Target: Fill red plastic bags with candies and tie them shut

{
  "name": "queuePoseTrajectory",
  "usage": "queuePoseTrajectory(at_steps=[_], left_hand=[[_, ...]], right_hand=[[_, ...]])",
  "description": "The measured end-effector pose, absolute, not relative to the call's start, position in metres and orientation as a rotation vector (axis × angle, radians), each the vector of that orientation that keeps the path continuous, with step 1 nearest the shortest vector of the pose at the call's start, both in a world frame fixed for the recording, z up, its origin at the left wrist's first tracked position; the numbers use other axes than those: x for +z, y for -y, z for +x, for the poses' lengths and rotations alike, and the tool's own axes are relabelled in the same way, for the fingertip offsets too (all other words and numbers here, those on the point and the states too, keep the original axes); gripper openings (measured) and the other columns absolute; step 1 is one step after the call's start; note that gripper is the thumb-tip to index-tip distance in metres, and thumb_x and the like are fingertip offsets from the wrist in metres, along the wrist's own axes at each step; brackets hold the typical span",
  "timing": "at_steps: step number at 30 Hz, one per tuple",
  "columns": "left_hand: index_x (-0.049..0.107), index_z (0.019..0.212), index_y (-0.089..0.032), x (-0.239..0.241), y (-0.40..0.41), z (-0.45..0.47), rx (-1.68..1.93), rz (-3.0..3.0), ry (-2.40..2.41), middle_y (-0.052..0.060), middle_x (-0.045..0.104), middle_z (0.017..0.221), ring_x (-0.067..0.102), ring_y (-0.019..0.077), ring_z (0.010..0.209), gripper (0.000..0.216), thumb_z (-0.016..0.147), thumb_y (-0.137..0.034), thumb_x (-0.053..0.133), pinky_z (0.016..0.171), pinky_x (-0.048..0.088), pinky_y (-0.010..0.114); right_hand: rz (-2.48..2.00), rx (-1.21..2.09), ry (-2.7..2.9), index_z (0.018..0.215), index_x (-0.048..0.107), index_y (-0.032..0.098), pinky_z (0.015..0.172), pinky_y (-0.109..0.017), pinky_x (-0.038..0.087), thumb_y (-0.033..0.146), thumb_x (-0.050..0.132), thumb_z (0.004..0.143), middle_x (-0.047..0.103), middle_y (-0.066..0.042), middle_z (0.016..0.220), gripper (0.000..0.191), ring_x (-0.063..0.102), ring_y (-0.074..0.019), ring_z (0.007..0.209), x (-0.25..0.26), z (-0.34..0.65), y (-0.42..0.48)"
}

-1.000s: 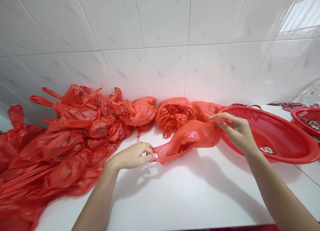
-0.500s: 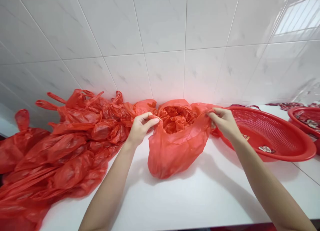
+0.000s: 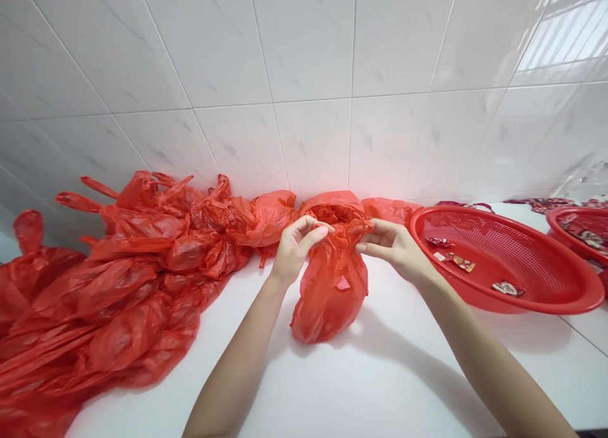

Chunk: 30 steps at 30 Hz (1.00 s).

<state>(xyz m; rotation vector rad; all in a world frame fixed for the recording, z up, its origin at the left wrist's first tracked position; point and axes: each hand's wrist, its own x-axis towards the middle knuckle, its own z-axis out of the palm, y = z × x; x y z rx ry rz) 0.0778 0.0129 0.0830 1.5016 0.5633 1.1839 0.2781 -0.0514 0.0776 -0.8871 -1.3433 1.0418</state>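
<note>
I hold a red plastic bag [image 3: 332, 286] up off the white counter [image 3: 370, 375] by its top. My left hand [image 3: 297, 248] pinches the bag's left top edge, fingers closed on the plastic. My right hand [image 3: 394, 248] pinches the right top edge close beside it. The bag hangs down between my hands with its bottom touching the counter, and something small shows through the plastic.
A big heap of tied red plastic bags [image 3: 123, 273] fills the left of the counter against the white tiled wall [image 3: 304, 77]. A red mesh basket [image 3: 508, 261] with a few small wrapped pieces stands at the right. A second red basket [image 3: 579, 229] is at the far right.
My hands lifted the bag from lying flat, held its mouth wide, and have now come together, gathering the top so the bag hangs narrow.
</note>
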Motion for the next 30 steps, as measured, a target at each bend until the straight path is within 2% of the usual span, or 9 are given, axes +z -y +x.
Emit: queuePoseTrajectory(at_steps=[6, 10, 13, 15, 19, 22, 25, 28, 30], left_hand=[[0.066, 0.093, -0.02, 0.08, 0.001, 0.084, 1.195, 1.696, -0.619, -0.001, 0.061, 0.078, 0.058, 0.0138, 0.074, 0.03, 0.073, -0.036, 0.082, 0.069, 0.049, 0.025], [0.071, 0.09, -0.02, 0.085, 0.008, 0.081, 1.173, 1.845, -0.676, 0.001, 0.066, 0.081, 0.061, 0.0152, 0.077, 0.018, 0.083, -0.036, 0.074, 0.073, 0.05, 0.026], [0.07, 0.079, -0.019, 0.09, 0.006, 0.076, 1.224, 1.773, -0.625, 0.0, 0.064, 0.075, 0.058, 0.0129, 0.071, 0.021, 0.088, -0.037, 0.069, 0.07, 0.049, 0.025], [0.071, 0.079, -0.019, 0.092, 0.001, 0.071, 1.254, 1.671, -0.583, -0.002, 0.06, 0.07, 0.054, 0.0111, 0.066, 0.021, 0.087, -0.038, 0.071, 0.067, 0.047, 0.024], [0.075, 0.09, -0.022, 0.095, -0.009, 0.063, 1.297, 1.495, -0.546, -0.005, 0.056, 0.066, 0.051, 0.0088, 0.065, 0.017, 0.08, -0.035, 0.078, 0.069, 0.045, 0.022], [0.075, 0.098, -0.022, 0.096, -0.015, 0.056, 1.329, 1.379, -0.559, -0.006, 0.056, 0.068, 0.05, 0.0075, 0.063, 0.032, 0.068, -0.03, 0.086, 0.066, 0.044, 0.021], [0.071, 0.1, -0.02, 0.096, -0.023, 0.051, 1.364, 1.316, -0.596, -0.005, 0.059, 0.071, 0.052, 0.0075, 0.063, 0.041, 0.063, -0.027, 0.088, 0.064, 0.044, 0.021], [0.07, 0.099, -0.02, 0.089, -0.034, 0.05, 1.434, 1.342, -0.663, -0.001, 0.065, 0.082, 0.061, 0.0116, 0.079, 0.04, 0.063, -0.027, 0.087, 0.075, 0.049, 0.023], [0.068, 0.109, -0.021, 0.084, -0.04, 0.049, 1.385, 1.43, -0.723, 0.004, 0.069, 0.102, 0.064, 0.0163, 0.096, 0.048, 0.066, -0.032, 0.085, 0.085, 0.051, 0.027]], right_hand=[[-1.11, 0.554, 1.521, 0.075, 0.068, 0.02, 0.061, -0.028, 0.049, 0.033, 0.074, 0.081, 0.067, 0.0, 0.069, 0.016, 0.061, -0.0151, 0.064, 0.07, 0.26, 0.05], [-1.029, 0.347, 1.621, 0.081, 0.069, 0.022, 0.076, -0.031, 0.052, 0.03, 0.076, 0.081, 0.072, -0.002, 0.083, 0.011, 0.066, -0.018, 0.079, 0.074, 0.256, 0.048], [-0.939, 0.577, 1.648, 0.113, 0.07, 0.025, 0.1, -0.038, 0.05, 0.033, 0.086, 0.073, 0.072, -0.005, 0.117, 0.044, 0.065, -0.024, 0.112, 0.078, 0.259, 0.043], [-0.857, 0.905, 1.666, 0.121, 0.069, 0.025, 0.105, -0.042, 0.048, 0.035, 0.087, 0.071, 0.069, -0.006, 0.127, 0.054, 0.062, -0.0268, 0.122, 0.077, 0.261, 0.038], [-0.758, 1.359, 1.432, 0.093, 0.076, 0.018, 0.09, -0.039, 0.058, 0.046, 0.08, 0.078, 0.077, -0.006, 0.098, 0.031, 0.073, -0.0252, 0.095, 0.065, 0.26, 0.03], [-0.765, 1.333, 1.215, 0.087, 0.075, 0.019, 0.074, -0.033, 0.061, 0.061, 0.068, 0.084, 0.077, -0.005, 0.083, 0.042, 0.074, -0.0208, 0.076, 0.051, 0.262, 0.024], [-0.778, 1.334, 0.907, 0.078, 0.073, 0.02, 0.066, -0.026, 0.061, 0.059, 0.075, 0.078, 0.076, -0.004, 0.073, 0.039, 0.072, -0.0177, 0.067, 0.033, 0.271, 0.02], [-0.782, 1.313, 0.688, 0.075, 0.074, 0.02, 0.067, -0.025, 0.061, 0.052, 0.08, 0.075, 0.077, -0.003, 0.073, 0.033, 0.073, -0.0176, 0.066, 0.014, 0.285, 0.021], [-0.788, 1.265, 0.648, 0.078, 0.077, 0.02, 0.069, -0.027, 0.062, 0.052, 0.078, 0.077, 0.079, -0.005, 0.077, 0.032, 0.074, -0.0196, 0.071, 0.003, 0.295, 0.024]])
